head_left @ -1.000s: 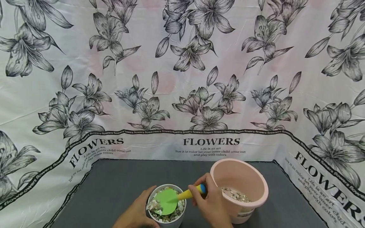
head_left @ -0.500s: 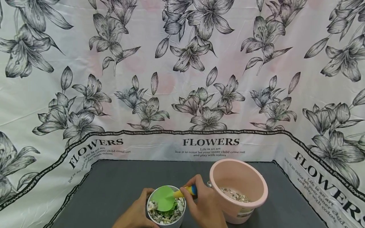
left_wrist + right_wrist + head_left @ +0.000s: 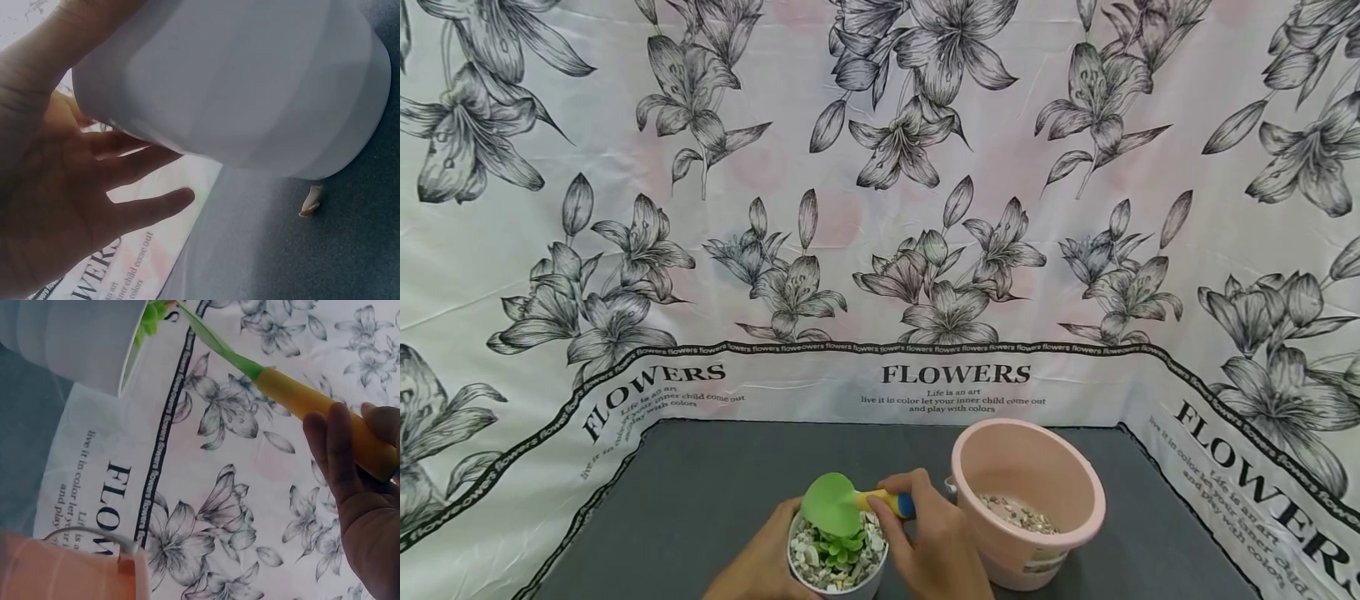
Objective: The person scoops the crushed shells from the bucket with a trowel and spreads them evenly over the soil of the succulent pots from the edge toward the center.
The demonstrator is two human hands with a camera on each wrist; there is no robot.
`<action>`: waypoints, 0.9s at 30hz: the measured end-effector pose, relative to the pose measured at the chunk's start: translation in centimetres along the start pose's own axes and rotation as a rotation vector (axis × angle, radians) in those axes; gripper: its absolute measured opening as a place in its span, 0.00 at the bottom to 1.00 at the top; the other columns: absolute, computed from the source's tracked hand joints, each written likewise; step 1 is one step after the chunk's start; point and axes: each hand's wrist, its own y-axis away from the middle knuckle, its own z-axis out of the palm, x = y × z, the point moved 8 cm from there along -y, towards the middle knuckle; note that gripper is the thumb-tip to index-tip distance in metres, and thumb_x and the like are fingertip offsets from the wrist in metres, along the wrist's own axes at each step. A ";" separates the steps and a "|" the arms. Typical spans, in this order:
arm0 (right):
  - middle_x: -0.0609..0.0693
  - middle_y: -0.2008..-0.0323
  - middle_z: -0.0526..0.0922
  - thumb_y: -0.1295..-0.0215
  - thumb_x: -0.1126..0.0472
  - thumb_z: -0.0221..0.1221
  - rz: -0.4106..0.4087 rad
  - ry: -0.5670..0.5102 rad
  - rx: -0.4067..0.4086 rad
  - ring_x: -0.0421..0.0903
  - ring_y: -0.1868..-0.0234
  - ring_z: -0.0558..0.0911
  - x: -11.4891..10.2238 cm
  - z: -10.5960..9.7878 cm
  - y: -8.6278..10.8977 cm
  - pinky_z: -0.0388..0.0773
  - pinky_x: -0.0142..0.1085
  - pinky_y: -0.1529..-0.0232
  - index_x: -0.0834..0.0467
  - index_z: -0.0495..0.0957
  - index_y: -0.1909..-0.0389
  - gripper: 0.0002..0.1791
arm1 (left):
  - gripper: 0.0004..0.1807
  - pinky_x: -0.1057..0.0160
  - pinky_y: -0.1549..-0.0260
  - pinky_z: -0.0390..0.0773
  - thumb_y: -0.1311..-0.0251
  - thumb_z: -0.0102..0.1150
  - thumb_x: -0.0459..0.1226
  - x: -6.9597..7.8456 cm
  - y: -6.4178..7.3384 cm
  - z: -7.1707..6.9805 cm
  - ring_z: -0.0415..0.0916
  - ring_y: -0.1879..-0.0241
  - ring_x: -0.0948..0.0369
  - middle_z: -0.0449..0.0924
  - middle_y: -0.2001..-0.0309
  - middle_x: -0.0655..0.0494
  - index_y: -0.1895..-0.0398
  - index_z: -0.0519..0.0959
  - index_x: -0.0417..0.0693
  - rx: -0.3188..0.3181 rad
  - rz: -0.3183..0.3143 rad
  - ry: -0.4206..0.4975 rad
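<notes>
My left hand [image 3: 760, 554] holds a white flower pot [image 3: 859, 588] from its left side; in the left wrist view the thumb and fingers lie around its ribbed wall. Pale gravel or shell bits [image 3: 805, 547] fill the pot around a green succulent [image 3: 842, 550]. Over the pot's far rim is the green blade of a small toy shovel [image 3: 832, 504], nothing visible on it. My right hand [image 3: 936, 533] grips its yellow handle [image 3: 300, 394], which ends in blue. In the right wrist view the blade is tilted above the plant, its tip hidden or out of frame.
To the right of the pot stands a pink bucket [image 3: 1000, 557] with gravel [image 3: 1018, 514] at its bottom and a handle [image 3: 87, 531]. One small pale fragment [image 3: 310, 201] lies on the grey tabletop [image 3: 715, 467]. Flower-printed cloth [image 3: 955, 387] borders the table behind and at both sides.
The shovel blade has risen from the gravel toward the pot's far rim, uncovering the succulent. Pale bits beside the blade have left it. My left hand still holds the pot.
</notes>
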 end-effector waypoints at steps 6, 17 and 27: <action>0.51 0.70 0.87 0.38 0.74 0.70 0.122 -0.073 0.203 0.32 0.74 0.84 2.3 -3.7 -0.4 0.79 0.18 0.72 0.64 0.80 0.58 0.11 | 0.64 0.39 0.46 0.84 0.50 0.84 0.49 -3.8 -0.2 1.0 0.75 0.35 0.34 0.61 0.25 0.27 0.23 0.46 0.37 -0.054 -0.181 -0.034; 0.35 0.75 0.84 0.29 0.62 0.66 0.681 0.219 0.531 0.18 0.81 0.76 11.3 -14.3 2.0 0.74 0.14 0.78 0.69 0.81 0.52 0.14 | 0.63 0.48 0.52 0.86 0.48 0.81 0.53 -6.8 -0.3 1.4 0.80 0.38 0.42 0.58 0.26 0.24 0.23 0.43 0.45 -0.087 -0.190 -0.008; 0.68 0.66 0.87 0.23 0.48 0.61 0.910 0.398 -0.031 0.62 0.70 0.86 18.1 -9.7 5.0 0.82 0.56 0.67 0.66 0.79 0.40 0.26 | 0.65 0.42 0.45 0.81 0.52 0.84 0.52 0.5 -0.1 0.4 0.70 0.33 0.32 0.51 0.23 0.23 0.28 0.47 0.30 -0.043 -0.236 0.089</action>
